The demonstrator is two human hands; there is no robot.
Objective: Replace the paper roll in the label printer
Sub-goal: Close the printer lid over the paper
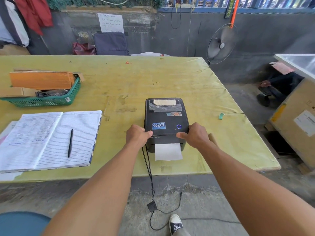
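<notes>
A black label printer (166,116) sits on the yellow-green table (153,79), its lid closed and a round light glowing blue on top. A white strip of label paper (167,151) hangs out of its front slot. My left hand (138,136) grips the printer's front left corner, thumb on the lid. My right hand (196,134) grips the front right corner the same way. A brown cardboard tube (212,138) lies on the table just behind my right wrist, mostly hidden.
An open lined notebook (51,138) with a black pen (70,143) lies at left. A green basket (49,97) of cardboard packets stands behind it. The printer's cable (150,172) drops over the table's front edge. A small green scrap (221,116) lies at right.
</notes>
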